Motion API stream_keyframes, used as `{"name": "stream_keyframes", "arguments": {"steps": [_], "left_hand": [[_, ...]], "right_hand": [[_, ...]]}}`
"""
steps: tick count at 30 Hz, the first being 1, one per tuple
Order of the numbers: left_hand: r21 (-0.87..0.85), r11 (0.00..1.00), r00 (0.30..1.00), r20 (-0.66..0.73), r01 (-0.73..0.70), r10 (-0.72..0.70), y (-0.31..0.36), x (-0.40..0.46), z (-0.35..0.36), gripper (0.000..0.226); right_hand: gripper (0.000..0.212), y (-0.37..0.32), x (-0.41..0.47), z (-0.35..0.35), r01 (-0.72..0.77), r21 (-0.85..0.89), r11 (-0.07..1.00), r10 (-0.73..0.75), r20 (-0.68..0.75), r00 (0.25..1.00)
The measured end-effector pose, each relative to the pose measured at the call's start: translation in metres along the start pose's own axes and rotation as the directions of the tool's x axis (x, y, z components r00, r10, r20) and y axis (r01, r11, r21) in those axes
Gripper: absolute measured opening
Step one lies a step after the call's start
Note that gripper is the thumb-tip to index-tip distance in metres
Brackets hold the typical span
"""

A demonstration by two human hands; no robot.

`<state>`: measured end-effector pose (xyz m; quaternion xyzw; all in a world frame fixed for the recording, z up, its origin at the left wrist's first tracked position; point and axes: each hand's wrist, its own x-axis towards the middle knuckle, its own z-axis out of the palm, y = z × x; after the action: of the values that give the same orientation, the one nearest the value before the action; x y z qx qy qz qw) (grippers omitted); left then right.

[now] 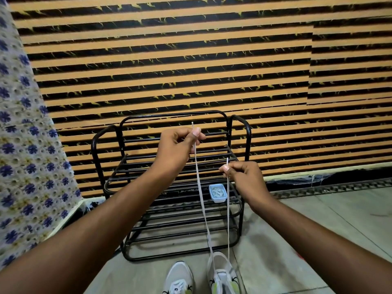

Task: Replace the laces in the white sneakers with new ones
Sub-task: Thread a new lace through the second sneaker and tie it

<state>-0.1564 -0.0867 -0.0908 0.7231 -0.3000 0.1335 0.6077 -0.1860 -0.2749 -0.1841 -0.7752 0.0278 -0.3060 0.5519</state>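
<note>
Two white sneakers stand on the floor at the bottom of the head view, the left sneaker point(179, 277) and the right sneaker point(222, 274). A white lace point(202, 200) runs up from the right sneaker in two strands. My left hand point(177, 148) pinches the left strand near its tip, held higher. My right hand point(244, 174) pinches the other strand's end, lower and to the right. Both strands hang nearly straight and taut.
A black metal shoe rack point(135, 211) stands just beyond the sneakers against a wall with orange and black stripes. A small light-blue plastic box point(217, 193) sits on the rack's upper shelf. A flowered cloth point(27, 155) hangs at the left. Grey tiled floor spreads to the right.
</note>
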Motion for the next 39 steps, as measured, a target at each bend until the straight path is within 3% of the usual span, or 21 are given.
{"name": "stream_keyframes", "arguments": {"steps": [9,16,20,24,26,27,30,34,36,39], "left_hand": [[0.077,0.997,1.0,-0.01,-0.013,0.013,-0.008,-0.002,0.001,0.032],[0.064,0.985,0.979,0.11,0.163,-0.169,-0.047,-0.018,0.018,0.029],[0.114,0.962,0.957,0.125,0.248,-0.261,-0.093,-0.034,0.037,0.015],[0.023,0.924,0.916,0.129,0.382,-0.381,-0.145,-0.056,0.06,0.006],[-0.008,0.91,0.904,0.116,0.415,-0.411,-0.177,-0.07,0.07,0.019],[-0.001,0.908,0.902,0.118,0.418,-0.415,-0.189,-0.076,0.074,0.024],[0.173,0.898,0.885,0.172,0.405,-0.432,-0.237,-0.095,0.087,0.03],[0.344,0.842,0.822,0.253,0.416,-0.51,-0.281,-0.118,0.101,0.034],[0.503,0.799,0.784,0.327,0.328,-0.528,-0.299,-0.129,0.106,0.042],[0.642,0.741,0.668,0.465,0.197,-0.581,-0.322,-0.142,0.105,0.03]], "right_hand": [[0.021,0.01,0.003,-0.001,-0.001,-0.013,1.0,0.001,0.001,1.0],[0.028,0.04,-0.002,0.002,-0.074,-0.125,0.989,0.07,-0.035,0.997],[0.023,0.071,-0.01,0.004,-0.118,-0.199,0.973,0.13,0.047,0.99],[0.025,0.114,-0.026,0.011,-0.076,-0.357,0.931,0.146,0.172,0.974],[0.009,0.139,-0.037,0.014,-0.093,-0.347,0.933,0.17,0.199,0.965],[0.012,0.148,-0.042,0.016,-0.103,-0.329,0.939,0.178,0.209,0.962],[0.033,0.181,-0.057,0.02,-0.099,-0.311,0.945,0.183,0.256,0.949],[0.031,0.217,-0.067,0.027,-0.135,-0.381,0.915,0.263,0.306,0.915],[0.03,0.234,-0.071,0.032,-0.174,-0.426,0.888,0.328,0.32,0.889],[0.026,0.258,-0.081,0.038,-0.114,-0.528,0.842,0.363,0.397,0.843]]}}
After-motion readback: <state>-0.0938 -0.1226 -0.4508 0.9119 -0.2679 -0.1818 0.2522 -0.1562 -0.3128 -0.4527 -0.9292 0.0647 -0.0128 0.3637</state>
